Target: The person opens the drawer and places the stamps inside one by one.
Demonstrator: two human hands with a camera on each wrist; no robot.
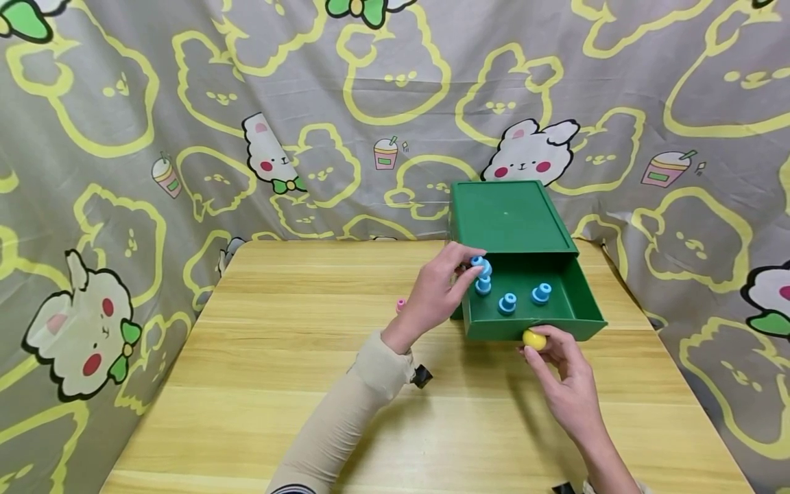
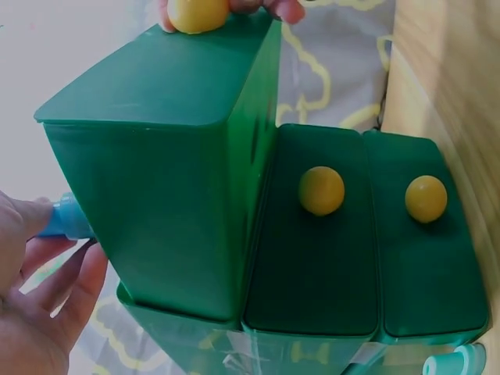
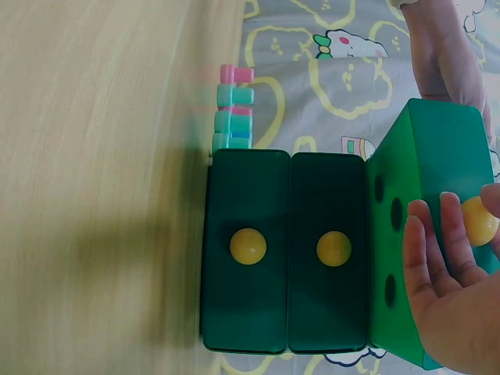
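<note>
A green drawer (image 1: 494, 331) is pulled out from the top of a green cabinet (image 1: 512, 216). My left hand (image 1: 435, 285) is over the drawer's left side and pinches a small light blue stepped peg (image 2: 70, 217) between thumb and fingers. More blue pegs (image 1: 541, 293) stand on the drawer floor; one sits right below the held piece, partly covered by it. At the drawer's front, my right hand (image 1: 570, 377) pinches the round yellow knob (image 1: 534, 339) with its thumb and fingers. Its other fingers lie close under the drawer in the right wrist view.
Below the open drawer are two shut drawers (image 3: 248, 312) with yellow knobs (image 3: 333, 248). Pink and teal pegs (image 3: 234, 95) stand on the wooden table (image 1: 259, 322) left of the cabinet. A patterned grey curtain (image 1: 382, 82) hangs behind. Dark holes (image 3: 397, 213) show in the open drawer's underside.
</note>
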